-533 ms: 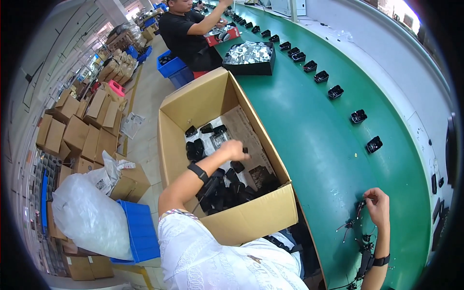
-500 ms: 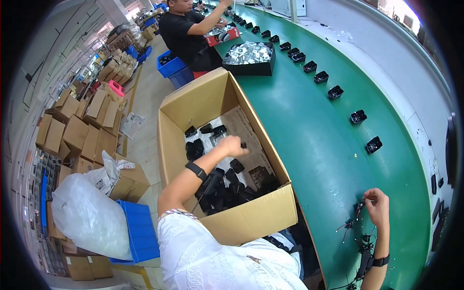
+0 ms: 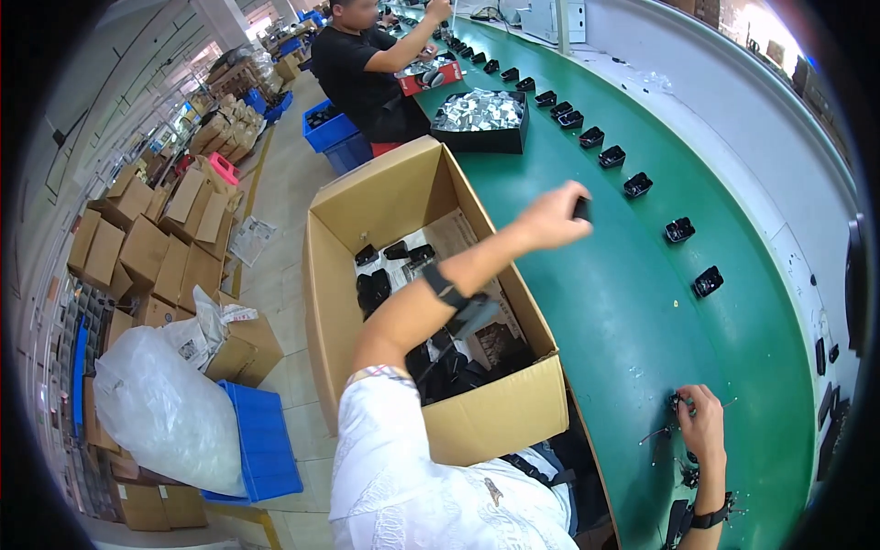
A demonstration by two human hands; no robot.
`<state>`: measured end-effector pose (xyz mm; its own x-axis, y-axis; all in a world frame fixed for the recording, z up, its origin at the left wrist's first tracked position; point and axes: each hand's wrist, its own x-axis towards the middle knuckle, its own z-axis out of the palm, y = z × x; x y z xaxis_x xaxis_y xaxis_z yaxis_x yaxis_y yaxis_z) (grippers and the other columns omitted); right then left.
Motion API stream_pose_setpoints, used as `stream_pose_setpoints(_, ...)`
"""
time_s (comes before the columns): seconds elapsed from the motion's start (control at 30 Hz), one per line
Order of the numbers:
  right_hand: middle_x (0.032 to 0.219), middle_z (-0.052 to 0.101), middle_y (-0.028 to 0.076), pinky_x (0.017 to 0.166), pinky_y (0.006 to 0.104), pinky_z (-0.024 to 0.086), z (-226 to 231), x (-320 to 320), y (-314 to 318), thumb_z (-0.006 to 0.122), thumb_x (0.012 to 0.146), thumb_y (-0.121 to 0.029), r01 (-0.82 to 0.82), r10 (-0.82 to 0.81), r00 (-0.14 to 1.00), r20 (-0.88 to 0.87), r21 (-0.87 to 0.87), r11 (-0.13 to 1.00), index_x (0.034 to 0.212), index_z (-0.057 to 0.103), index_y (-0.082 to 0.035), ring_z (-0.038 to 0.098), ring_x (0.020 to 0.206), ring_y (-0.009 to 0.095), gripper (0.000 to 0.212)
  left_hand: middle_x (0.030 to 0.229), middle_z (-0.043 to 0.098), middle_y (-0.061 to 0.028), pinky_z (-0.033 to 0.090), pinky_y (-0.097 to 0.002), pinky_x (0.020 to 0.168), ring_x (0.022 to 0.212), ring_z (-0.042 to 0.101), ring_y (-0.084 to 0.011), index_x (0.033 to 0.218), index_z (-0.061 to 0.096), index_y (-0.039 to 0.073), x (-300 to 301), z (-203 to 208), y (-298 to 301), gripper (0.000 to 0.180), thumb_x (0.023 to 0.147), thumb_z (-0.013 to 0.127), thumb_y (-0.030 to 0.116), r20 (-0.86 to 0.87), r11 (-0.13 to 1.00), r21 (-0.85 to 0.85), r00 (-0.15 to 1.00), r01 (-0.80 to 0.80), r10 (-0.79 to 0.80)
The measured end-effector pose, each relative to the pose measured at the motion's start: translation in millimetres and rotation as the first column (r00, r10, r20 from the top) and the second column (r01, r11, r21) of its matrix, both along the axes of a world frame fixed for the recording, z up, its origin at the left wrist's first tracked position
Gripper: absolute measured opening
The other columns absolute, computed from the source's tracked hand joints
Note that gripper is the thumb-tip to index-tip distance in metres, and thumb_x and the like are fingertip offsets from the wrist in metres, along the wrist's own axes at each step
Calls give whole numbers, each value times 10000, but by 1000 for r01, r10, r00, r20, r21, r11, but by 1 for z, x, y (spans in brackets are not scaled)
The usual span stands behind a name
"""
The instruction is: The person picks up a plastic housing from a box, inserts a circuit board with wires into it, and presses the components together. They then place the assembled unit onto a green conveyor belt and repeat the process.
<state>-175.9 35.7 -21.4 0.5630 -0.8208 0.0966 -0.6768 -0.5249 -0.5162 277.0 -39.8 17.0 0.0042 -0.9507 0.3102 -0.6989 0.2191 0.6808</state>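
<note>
My left hand (image 3: 553,218) is raised over the near edge of the green table, closed on a black plastic casing (image 3: 581,209) that shows partly past its fingers. Below my left arm stands an open cardboard box (image 3: 495,417) with more black casings (image 3: 373,289) lying loose on sheets of paper. Down at the right, my right hand (image 3: 702,422) pinches a small black part with thin wires (image 3: 676,403) just above the table. Similar wired parts (image 3: 689,477) lie beside my right wrist.
A row of black casings (image 3: 708,281) curves along the green table (image 3: 605,302). Further back sits a black tray of small silvery pieces (image 3: 481,112), with a co-worker (image 3: 367,78) beside it. On the left are a blue crate (image 3: 261,440), a clear plastic bag (image 3: 165,412) and cardboard boxes (image 3: 147,247).
My left hand has come up out of the cardboard box and moved right over the table with a black casing. My right hand has shifted slightly down and left.
</note>
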Motion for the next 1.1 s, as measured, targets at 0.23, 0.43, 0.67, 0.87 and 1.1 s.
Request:
stream_pose_setpoints(0.23,905,636,170,623,367,552,-1,6,-1,603,824,66,37,-38,999,35,25,999,1014,643,34,649,746,306,197,1024,679,-226,533,-460,835,965,664,-392,1177,566,15,-174,-30,-55,560,710,751,262,31,854,90,856,512,-517)
stream_pose_setpoints(0.43,902,627,131,594,308,530,-16,-8,-7,603,828,93,134,-128,983,131,-32,991,1026,633,27,648,700,226,211,925,713,-203,545,-468,808,920,690,-392,1096,630,35,-267,-70,-39,488,719,744,322,30,686,344,723,641,-690)
stream_pose_setpoints(0.67,879,647,74,601,254,511,-25,-9,-10,627,885,71,257,-326,900,289,252,933,1009,629,40,649,697,110,128,972,742,-151,557,-450,806,934,708,-342,1008,732,78,-271,-100,-29,522,683,790,481,81,611,332,624,718,-777)
stream_pose_setpoints(0.87,865,641,22,643,211,478,-31,-6,-13,631,924,20,259,-354,860,366,284,923,1042,628,20,585,706,61,117,856,736,-153,554,-450,752,850,710,-345,907,771,102,-269,-97,-24,384,709,775,431,50,612,212,616,762,-786)
stream_pose_setpoints(1.1,879,645,17,649,184,445,-24,12,-1,676,904,-29,217,-430,768,475,438,872,1187,573,5,556,722,43,303,838,752,-129,578,-438,753,826,724,-330,850,794,131,-267,-100,-26,290,736,730,390,60,703,213,709,679,-703)
